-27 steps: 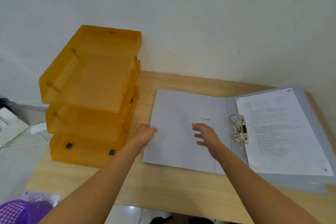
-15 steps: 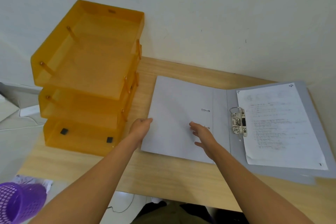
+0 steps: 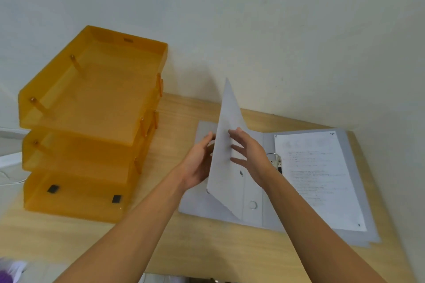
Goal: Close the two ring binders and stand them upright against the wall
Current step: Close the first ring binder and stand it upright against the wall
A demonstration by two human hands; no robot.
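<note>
closing has only begun: on the wooden tabletop (image 3: pixel 207 248) near its right edge, both grey binders (image 3: pixel 358 190) lie open, the upper one's cover (image 3: pixel 226 151) half raised, pinched between left hand (image 3: pixel 199 163) and right hand (image 3: pixel 249 154); neither stands yet.
</note>
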